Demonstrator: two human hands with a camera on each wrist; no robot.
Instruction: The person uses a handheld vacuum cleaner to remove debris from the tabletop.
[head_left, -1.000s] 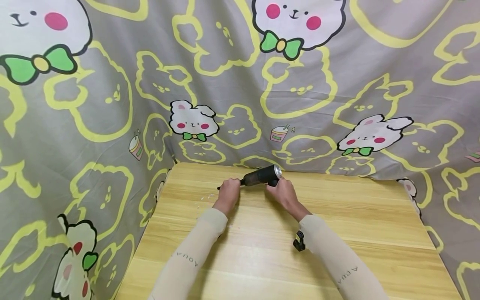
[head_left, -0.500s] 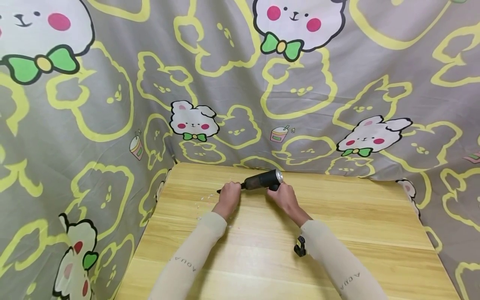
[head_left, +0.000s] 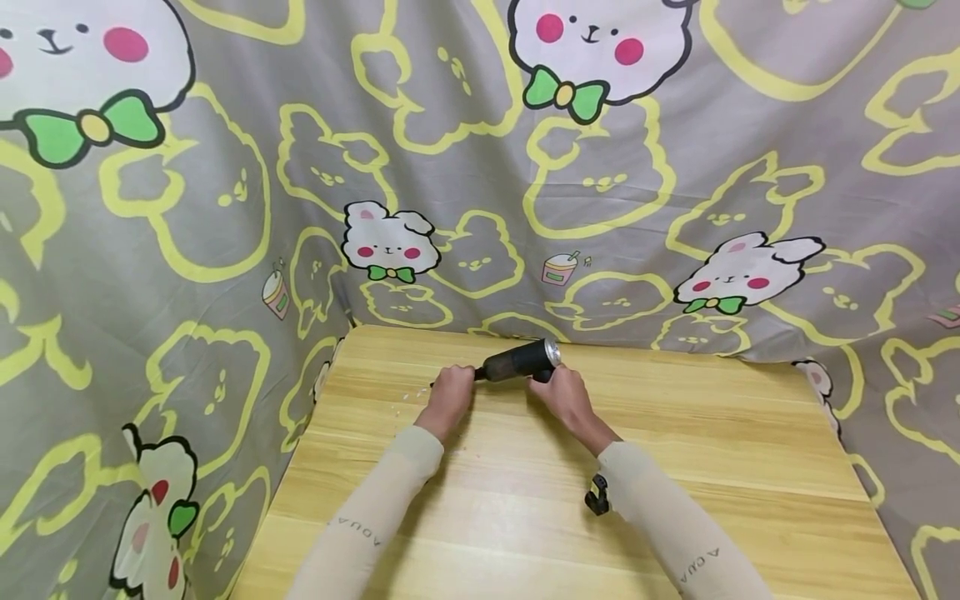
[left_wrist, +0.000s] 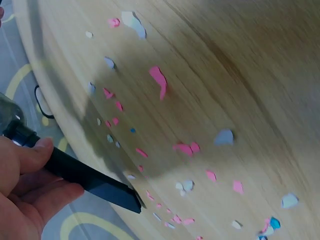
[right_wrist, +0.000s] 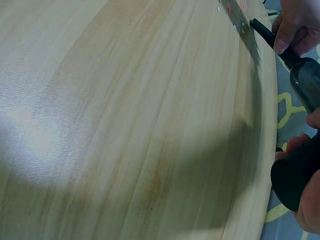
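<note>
A black handheld vacuum cleaner (head_left: 513, 362) with a clear dust cup and a silver end is held over the far part of the wooden table. My left hand (head_left: 450, 396) grips its narrow nozzle, pinching it between thumb and fingers. In the left wrist view the flat tip of the nozzle (left_wrist: 100, 185) is at small paper scraps (left_wrist: 159, 80) in pink, white and blue. My right hand (head_left: 564, 398) holds the handle at the silver end. The right wrist view shows the handle (right_wrist: 290, 177) inside that hand, partly cut off by the frame edge.
The wooden table (head_left: 675, 467) reaches the patterned grey curtain (head_left: 480, 183) at the back and left. More scraps lie scattered across the tabletop in the left wrist view. A black wrist mount (head_left: 597, 495) hangs under the right sleeve.
Both hands and the vacuum cleaner have shifted slightly towards me, then a little left. The grips stay the same.
</note>
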